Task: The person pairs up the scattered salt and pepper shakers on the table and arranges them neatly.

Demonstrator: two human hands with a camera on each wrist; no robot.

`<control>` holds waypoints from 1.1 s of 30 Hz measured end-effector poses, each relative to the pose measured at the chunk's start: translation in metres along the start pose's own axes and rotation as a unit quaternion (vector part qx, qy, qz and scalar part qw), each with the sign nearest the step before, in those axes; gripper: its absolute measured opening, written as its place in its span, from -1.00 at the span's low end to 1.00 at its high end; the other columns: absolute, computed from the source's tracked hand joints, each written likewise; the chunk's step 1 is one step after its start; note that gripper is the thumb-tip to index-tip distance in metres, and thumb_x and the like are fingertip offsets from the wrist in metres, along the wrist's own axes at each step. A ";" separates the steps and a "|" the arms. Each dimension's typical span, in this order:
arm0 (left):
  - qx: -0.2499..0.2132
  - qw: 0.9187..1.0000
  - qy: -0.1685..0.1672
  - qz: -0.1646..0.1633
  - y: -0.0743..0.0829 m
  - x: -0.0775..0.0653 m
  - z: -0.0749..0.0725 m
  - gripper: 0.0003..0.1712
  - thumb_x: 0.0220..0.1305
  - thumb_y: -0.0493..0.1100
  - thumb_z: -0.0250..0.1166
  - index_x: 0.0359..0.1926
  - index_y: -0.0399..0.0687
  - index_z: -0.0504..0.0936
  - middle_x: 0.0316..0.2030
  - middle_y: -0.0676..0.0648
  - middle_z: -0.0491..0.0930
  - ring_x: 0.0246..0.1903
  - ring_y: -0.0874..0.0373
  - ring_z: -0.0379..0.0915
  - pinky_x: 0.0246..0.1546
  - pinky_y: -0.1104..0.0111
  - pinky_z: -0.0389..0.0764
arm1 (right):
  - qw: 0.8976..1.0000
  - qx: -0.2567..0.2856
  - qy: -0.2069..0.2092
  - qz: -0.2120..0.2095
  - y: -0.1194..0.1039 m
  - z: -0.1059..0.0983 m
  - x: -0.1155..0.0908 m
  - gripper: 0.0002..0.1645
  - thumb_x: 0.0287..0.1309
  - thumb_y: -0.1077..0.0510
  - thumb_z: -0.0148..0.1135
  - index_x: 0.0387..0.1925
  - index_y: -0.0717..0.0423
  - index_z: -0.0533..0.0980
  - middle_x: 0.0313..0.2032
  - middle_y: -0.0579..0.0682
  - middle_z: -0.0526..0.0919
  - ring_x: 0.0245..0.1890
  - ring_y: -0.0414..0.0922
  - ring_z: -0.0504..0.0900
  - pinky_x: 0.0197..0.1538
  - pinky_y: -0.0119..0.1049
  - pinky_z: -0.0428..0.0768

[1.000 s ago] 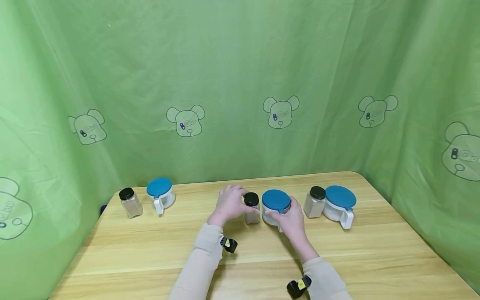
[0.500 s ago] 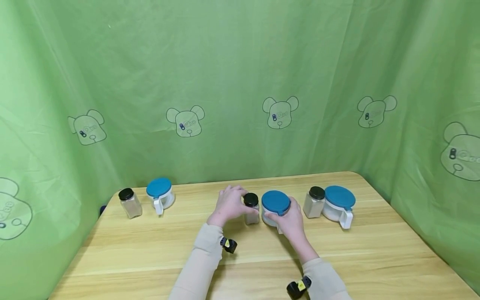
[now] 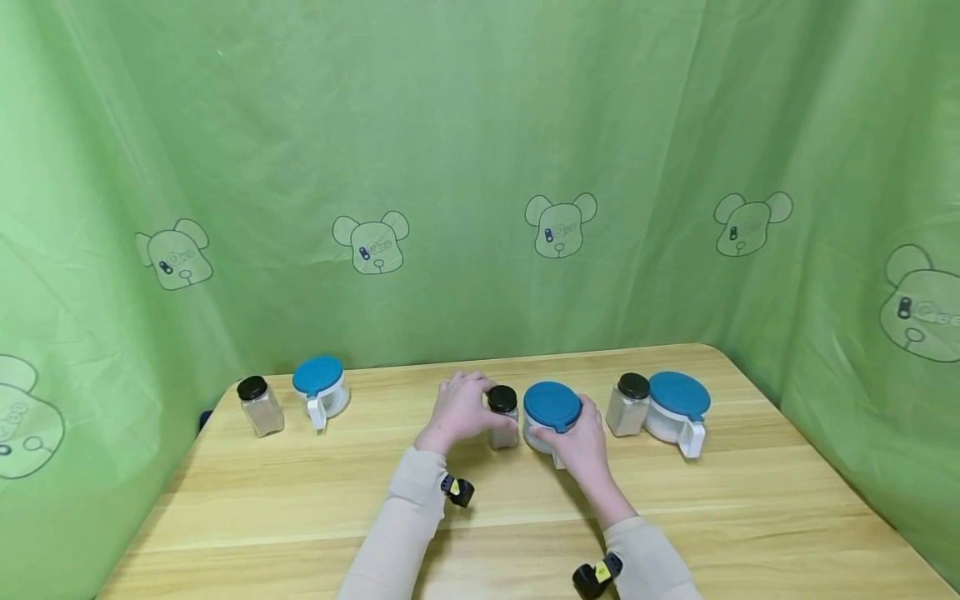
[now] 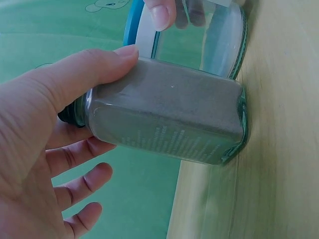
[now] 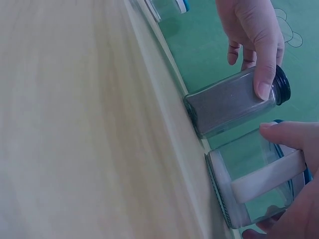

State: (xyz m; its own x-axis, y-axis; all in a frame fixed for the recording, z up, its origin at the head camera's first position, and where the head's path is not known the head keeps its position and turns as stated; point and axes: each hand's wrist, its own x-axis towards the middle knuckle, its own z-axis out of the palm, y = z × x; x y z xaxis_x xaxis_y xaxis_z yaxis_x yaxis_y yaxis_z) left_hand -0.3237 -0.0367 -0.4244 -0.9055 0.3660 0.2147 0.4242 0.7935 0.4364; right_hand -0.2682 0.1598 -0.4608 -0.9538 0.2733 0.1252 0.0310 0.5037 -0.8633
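My left hand (image 3: 459, 408) holds a square spice jar (image 4: 169, 112) of greyish powder between thumb and fingers, near its black lid (image 3: 502, 398). The jar stands upright on the table; in the left wrist view the thumb lies on one side, and the lower fingers hang free of it. Just to the right, my right hand (image 3: 587, 439) grips a clear glass seasoning pot (image 5: 244, 164) with a blue lid (image 3: 552, 404). Its white handle (image 5: 269, 178) points toward me, beneath the palm. Thumb and fingers sit on opposite sides of the pot, close under its lid.
Another black-lidded spice jar (image 3: 627, 406) and blue-lidded pot (image 3: 678, 404) stand side by side at the right. A similar jar (image 3: 262, 408) and pot (image 3: 321, 390) stand at the back left. A green curtain (image 3: 465, 150) hangs behind the wooden table (image 3: 300, 508).
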 end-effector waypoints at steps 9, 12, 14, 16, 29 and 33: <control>-0.024 1.000 -0.007 -0.001 0.000 -0.002 0.000 -0.14 -0.13 0.26 0.53 0.17 -0.08 0.58 0.13 -0.06 0.57 0.18 -0.07 0.39 0.20 0.05 0.33 | 1.000 0.002 0.007 -0.004 0.000 0.002 -0.001 0.15 -0.15 0.08 0.56 0.34 0.39 0.07 0.24 0.43 0.27 0.28 0.33 0.29 0.32 0.26 0.29; -0.030 0.999 -0.012 -0.002 -0.001 -0.002 0.000 -0.12 -0.12 0.27 0.52 0.19 -0.07 0.56 0.17 -0.07 0.55 0.21 -0.08 0.36 0.25 0.02 0.31 | 1.000 0.003 0.009 -0.005 0.000 0.002 -0.002 0.15 -0.16 0.09 0.56 0.34 0.39 0.07 0.24 0.43 0.27 0.27 0.33 0.30 0.32 0.25 0.29; -0.038 0.999 -0.015 -0.004 -0.001 -0.002 0.001 -0.12 -0.12 0.26 0.52 0.20 -0.07 0.56 0.19 -0.08 0.54 0.25 -0.10 0.34 0.29 0.00 0.28 | 1.000 0.003 0.008 -0.005 -0.001 0.002 -0.002 0.16 -0.15 0.09 0.56 0.34 0.39 0.06 0.24 0.43 0.26 0.27 0.33 0.29 0.31 0.26 0.29; -0.044 0.999 -0.016 -0.005 -0.001 -0.002 0.001 -0.12 -0.12 0.26 0.52 0.21 -0.07 0.55 0.22 -0.10 0.52 0.28 -0.13 0.31 0.32 -0.03 0.25 | 1.000 0.003 0.006 -0.003 -0.002 0.002 -0.002 0.16 -0.15 0.09 0.55 0.35 0.38 0.06 0.25 0.43 0.25 0.28 0.33 0.29 0.32 0.26 0.28; -0.045 0.999 -0.015 -0.004 -0.002 -0.002 0.001 -0.11 -0.12 0.26 0.52 0.21 -0.05 0.54 0.22 -0.08 0.53 0.25 -0.07 0.33 0.29 -0.01 0.27 | 1.000 -0.010 -0.003 -0.001 -0.004 0.001 -0.003 0.18 -0.11 0.05 0.54 0.36 0.39 0.02 0.26 0.45 0.22 0.29 0.35 0.25 0.32 0.28 0.27; -0.045 0.999 -0.017 -0.002 -0.002 -0.002 0.000 -0.12 -0.12 0.26 0.52 0.24 0.02 0.52 0.23 -0.05 0.52 0.24 -0.04 0.34 0.27 0.01 0.29 | 1.000 -0.005 -0.004 0.000 -0.004 0.002 -0.003 0.21 -0.12 0.05 0.54 0.39 0.36 0.00 0.28 0.44 0.19 0.29 0.34 0.25 0.31 0.29 0.27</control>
State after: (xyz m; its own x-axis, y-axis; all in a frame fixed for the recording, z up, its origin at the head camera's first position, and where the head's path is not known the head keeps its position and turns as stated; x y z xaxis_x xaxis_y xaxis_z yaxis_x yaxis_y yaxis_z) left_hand -0.3228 -0.0386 -0.4260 -0.9062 0.3809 0.1836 0.4188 0.7488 0.5138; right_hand -0.2658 0.1559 -0.4589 -0.9564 0.2655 0.1216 0.0332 0.5128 -0.8579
